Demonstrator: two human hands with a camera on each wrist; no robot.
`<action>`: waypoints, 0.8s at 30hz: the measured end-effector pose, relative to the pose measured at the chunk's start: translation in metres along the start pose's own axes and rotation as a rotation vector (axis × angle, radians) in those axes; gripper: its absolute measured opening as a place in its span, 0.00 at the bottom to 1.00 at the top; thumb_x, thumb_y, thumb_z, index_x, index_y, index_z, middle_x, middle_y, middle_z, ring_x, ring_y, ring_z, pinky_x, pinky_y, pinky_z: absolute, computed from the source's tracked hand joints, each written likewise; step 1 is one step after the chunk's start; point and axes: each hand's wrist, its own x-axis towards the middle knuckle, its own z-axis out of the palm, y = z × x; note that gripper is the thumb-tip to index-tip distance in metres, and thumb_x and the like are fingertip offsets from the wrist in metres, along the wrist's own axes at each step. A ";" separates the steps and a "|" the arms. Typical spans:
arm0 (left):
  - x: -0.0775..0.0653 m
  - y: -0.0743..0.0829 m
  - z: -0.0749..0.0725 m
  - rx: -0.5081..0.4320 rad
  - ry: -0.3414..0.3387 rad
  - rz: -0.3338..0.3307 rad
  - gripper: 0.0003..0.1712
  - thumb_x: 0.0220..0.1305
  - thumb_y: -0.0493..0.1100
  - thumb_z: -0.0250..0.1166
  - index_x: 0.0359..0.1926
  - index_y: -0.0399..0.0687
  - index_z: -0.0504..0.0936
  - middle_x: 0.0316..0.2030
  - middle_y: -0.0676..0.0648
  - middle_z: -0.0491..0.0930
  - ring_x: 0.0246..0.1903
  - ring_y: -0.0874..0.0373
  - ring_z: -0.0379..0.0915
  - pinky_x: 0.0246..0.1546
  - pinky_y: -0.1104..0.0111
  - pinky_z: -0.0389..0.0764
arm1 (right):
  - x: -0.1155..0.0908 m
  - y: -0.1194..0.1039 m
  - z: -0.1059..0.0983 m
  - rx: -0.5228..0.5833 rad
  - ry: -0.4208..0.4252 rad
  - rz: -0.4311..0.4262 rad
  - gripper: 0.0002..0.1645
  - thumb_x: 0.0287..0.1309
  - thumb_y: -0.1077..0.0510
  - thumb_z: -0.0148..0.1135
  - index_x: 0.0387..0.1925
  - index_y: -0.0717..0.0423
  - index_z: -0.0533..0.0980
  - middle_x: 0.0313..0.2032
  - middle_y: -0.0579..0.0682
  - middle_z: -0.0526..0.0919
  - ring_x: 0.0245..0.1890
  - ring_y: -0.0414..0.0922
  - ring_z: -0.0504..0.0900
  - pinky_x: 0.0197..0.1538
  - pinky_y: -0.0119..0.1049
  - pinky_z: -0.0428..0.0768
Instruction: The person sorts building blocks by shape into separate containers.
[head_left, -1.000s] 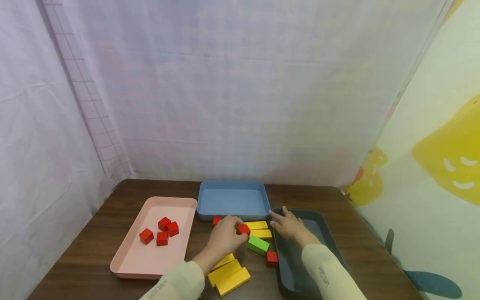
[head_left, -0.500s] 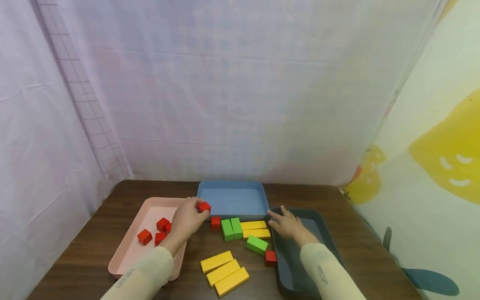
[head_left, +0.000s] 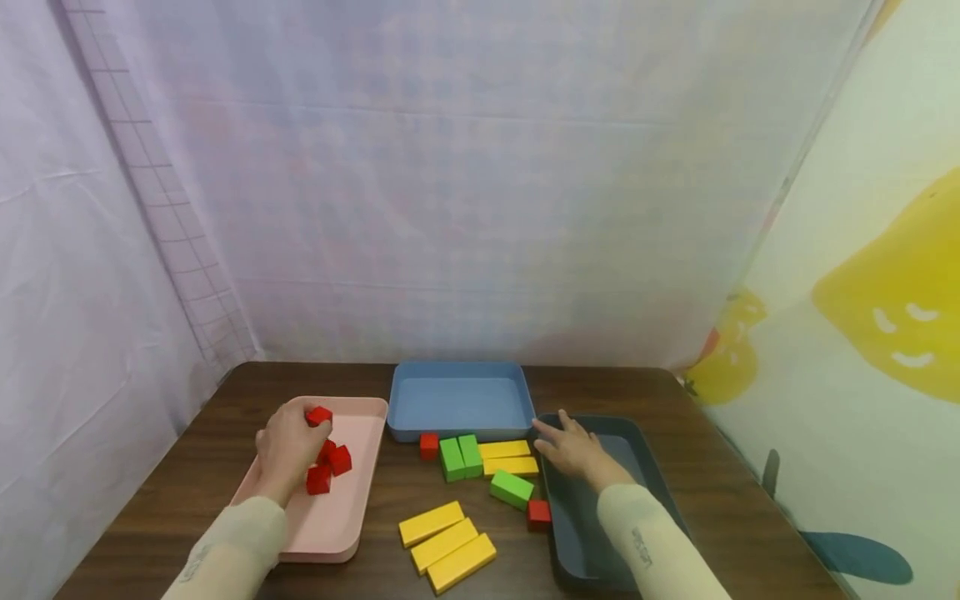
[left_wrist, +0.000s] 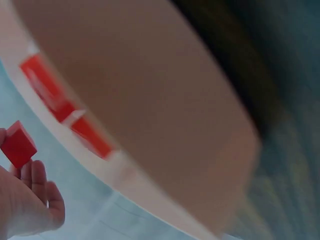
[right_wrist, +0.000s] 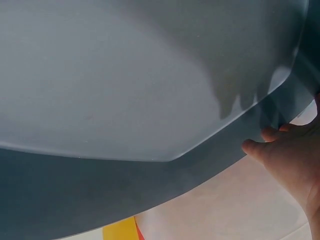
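Note:
Between thumb and fingers, my left hand [head_left: 288,446] pinches a red cube [head_left: 319,416] above the far part of the pink tray [head_left: 330,533]. The left wrist view shows that red cube [left_wrist: 19,145] at the fingertips. Several more red cubes [head_left: 318,479] lie in the tray, some partly hidden by the hand. My right hand [head_left: 576,454] is over the far left side of the dark grey tray [head_left: 600,550], its fingers spread and nothing held. In the right wrist view the right hand [right_wrist: 295,160] is by that tray's rim.
Yellow blocks [head_left: 448,546] lie at the table's front middle, and two yellow blocks [head_left: 506,458] lie farther back. Green blocks [head_left: 461,457] and a loose green block [head_left: 512,489] are nearby. Red cubes [head_left: 538,515] sit among them. A blue tray [head_left: 461,404] stands at the back.
My left hand has carried a red cube leftward from the middle blocks to over the pink tray. The right hand stays by the dark grey tray.

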 end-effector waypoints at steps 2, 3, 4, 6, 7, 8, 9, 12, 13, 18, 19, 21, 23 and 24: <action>-0.001 -0.010 -0.004 0.048 0.008 -0.015 0.18 0.62 0.43 0.61 0.49 0.35 0.79 0.41 0.34 0.80 0.43 0.36 0.74 0.44 0.45 0.65 | 0.000 0.000 0.000 0.001 -0.001 0.002 0.31 0.75 0.45 0.48 0.74 0.45 0.61 0.75 0.69 0.44 0.73 0.69 0.46 0.69 0.68 0.44; -0.002 -0.014 -0.005 0.070 0.008 -0.029 0.19 0.62 0.43 0.62 0.50 0.34 0.79 0.42 0.32 0.79 0.44 0.35 0.73 0.44 0.44 0.64 | 0.000 -0.001 0.000 0.002 -0.001 0.003 0.31 0.75 0.45 0.48 0.74 0.45 0.61 0.75 0.69 0.44 0.73 0.69 0.46 0.69 0.68 0.44; -0.003 -0.017 -0.006 0.091 0.003 -0.041 0.20 0.62 0.43 0.62 0.50 0.32 0.78 0.43 0.31 0.79 0.44 0.34 0.73 0.45 0.43 0.64 | 0.000 -0.001 0.000 0.002 -0.001 0.003 0.31 0.75 0.45 0.48 0.74 0.45 0.61 0.75 0.69 0.44 0.73 0.69 0.46 0.69 0.68 0.44; -0.003 -0.022 -0.008 0.115 -0.012 -0.062 0.21 0.61 0.43 0.63 0.49 0.30 0.77 0.43 0.30 0.78 0.44 0.33 0.71 0.46 0.42 0.63 | 0.001 0.000 0.001 -0.003 -0.001 0.006 0.31 0.75 0.45 0.48 0.75 0.45 0.61 0.75 0.69 0.44 0.73 0.69 0.46 0.69 0.68 0.44; -0.003 -0.024 -0.008 0.124 -0.019 -0.068 0.21 0.61 0.43 0.63 0.49 0.29 0.77 0.43 0.30 0.78 0.44 0.33 0.71 0.46 0.42 0.62 | 0.002 0.000 0.001 -0.005 -0.001 0.007 0.31 0.75 0.45 0.48 0.75 0.45 0.61 0.75 0.69 0.44 0.73 0.69 0.46 0.69 0.68 0.44; -0.003 -0.026 -0.008 0.133 -0.026 -0.072 0.21 0.61 0.43 0.64 0.48 0.29 0.77 0.42 0.30 0.78 0.43 0.33 0.70 0.47 0.41 0.62 | 0.002 0.000 0.001 -0.007 0.000 0.008 0.31 0.75 0.45 0.48 0.75 0.44 0.61 0.75 0.69 0.44 0.73 0.69 0.46 0.69 0.68 0.44; -0.003 -0.026 -0.008 0.144 -0.035 -0.075 0.20 0.61 0.43 0.64 0.47 0.29 0.77 0.41 0.30 0.78 0.43 0.33 0.70 0.47 0.40 0.61 | 0.003 0.000 0.001 -0.008 -0.001 0.011 0.31 0.75 0.45 0.48 0.75 0.44 0.61 0.75 0.68 0.44 0.73 0.69 0.46 0.69 0.68 0.44; -0.003 -0.028 -0.007 0.179 -0.060 -0.078 0.20 0.61 0.43 0.65 0.46 0.29 0.78 0.40 0.30 0.78 0.43 0.33 0.69 0.51 0.37 0.58 | 0.004 0.001 0.002 -0.008 -0.005 0.014 0.32 0.75 0.44 0.47 0.75 0.44 0.60 0.75 0.68 0.44 0.73 0.69 0.46 0.69 0.68 0.44; -0.004 -0.028 -0.007 0.189 -0.069 -0.083 0.21 0.61 0.43 0.64 0.47 0.28 0.78 0.41 0.29 0.78 0.44 0.32 0.69 0.52 0.35 0.57 | 0.004 0.001 0.002 -0.007 -0.007 0.013 0.32 0.75 0.44 0.47 0.75 0.44 0.60 0.75 0.68 0.44 0.73 0.69 0.46 0.69 0.68 0.44; -0.007 -0.024 -0.006 0.193 -0.088 -0.091 0.27 0.63 0.46 0.63 0.55 0.28 0.75 0.50 0.26 0.74 0.50 0.29 0.66 0.57 0.31 0.50 | 0.004 0.002 0.002 -0.001 -0.010 0.007 0.32 0.75 0.44 0.47 0.75 0.44 0.60 0.75 0.67 0.43 0.73 0.69 0.45 0.69 0.68 0.44; -0.008 -0.021 -0.006 0.188 -0.082 -0.083 0.27 0.64 0.46 0.62 0.56 0.28 0.75 0.50 0.26 0.74 0.51 0.29 0.66 0.57 0.31 0.50 | 0.004 0.002 0.002 0.000 -0.008 0.005 0.32 0.75 0.44 0.47 0.75 0.44 0.60 0.75 0.68 0.43 0.73 0.69 0.46 0.69 0.68 0.44; -0.010 -0.016 -0.005 0.163 -0.063 -0.057 0.27 0.64 0.46 0.62 0.56 0.29 0.75 0.51 0.26 0.74 0.50 0.29 0.66 0.55 0.33 0.53 | 0.003 0.002 0.002 0.003 -0.006 -0.001 0.32 0.75 0.44 0.47 0.75 0.44 0.60 0.75 0.68 0.43 0.73 0.69 0.46 0.69 0.68 0.43; -0.010 -0.010 -0.003 0.138 -0.040 -0.017 0.25 0.64 0.45 0.62 0.55 0.30 0.76 0.51 0.28 0.75 0.50 0.30 0.67 0.53 0.35 0.56 | 0.003 0.003 0.002 0.006 -0.004 -0.008 0.32 0.75 0.44 0.47 0.75 0.44 0.60 0.75 0.68 0.43 0.73 0.69 0.46 0.69 0.68 0.44; -0.010 -0.007 -0.001 0.129 -0.028 0.005 0.25 0.64 0.45 0.62 0.55 0.31 0.77 0.52 0.29 0.76 0.50 0.31 0.67 0.52 0.36 0.58 | 0.003 0.003 0.001 0.007 -0.003 -0.011 0.32 0.75 0.45 0.47 0.75 0.44 0.60 0.75 0.68 0.43 0.73 0.70 0.46 0.69 0.68 0.44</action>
